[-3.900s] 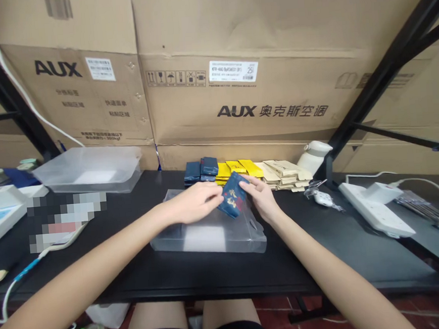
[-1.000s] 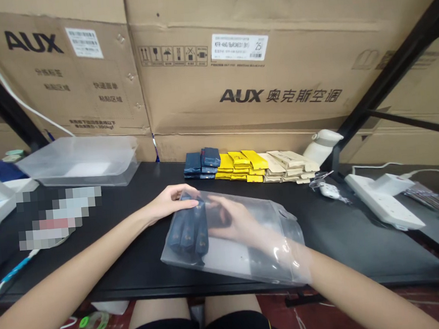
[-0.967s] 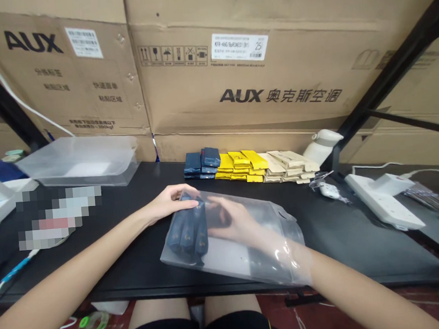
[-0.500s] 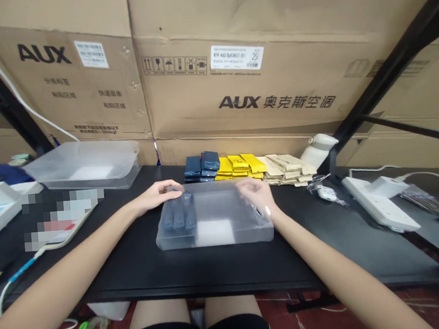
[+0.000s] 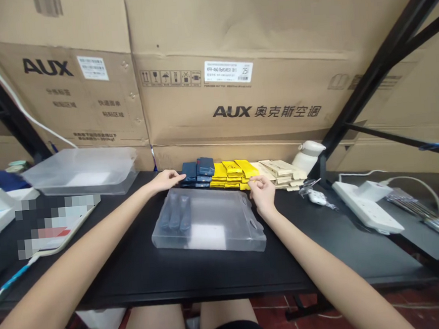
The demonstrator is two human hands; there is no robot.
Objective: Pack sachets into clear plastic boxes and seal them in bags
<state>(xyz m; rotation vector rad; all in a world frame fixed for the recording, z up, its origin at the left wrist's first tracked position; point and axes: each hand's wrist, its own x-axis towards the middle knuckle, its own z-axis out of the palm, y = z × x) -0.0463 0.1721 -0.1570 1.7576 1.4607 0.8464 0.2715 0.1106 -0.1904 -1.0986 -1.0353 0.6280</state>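
Observation:
A clear plastic box (image 5: 227, 214) lies on the black table, with three dark blue packets (image 5: 174, 212) inside at its left. Behind it stand stacks of dark blue packets (image 5: 205, 166), yellow packets (image 5: 232, 173) and beige packets (image 5: 281, 172). My left hand (image 5: 167, 179) is at the left edge of the blue stack, its fingertips closed together; what they hold, if anything, is too small to tell. My right hand (image 5: 261, 190) has its fingers closed at the front right corner of the yellow stack, just beyond the box's right edge.
A second clear tray (image 5: 83, 170) stands at the back left, above a phone (image 5: 62, 222) with a cable. At the right are a white bottle (image 5: 309, 156), a small white case (image 5: 317, 197) and a power strip (image 5: 367, 208). Cardboard boxes (image 5: 177, 112) rise behind.
Both hands have left the clear box. My left hand has moved to the blue stack and my right hand to the yellow stack. The view has shifted slightly.

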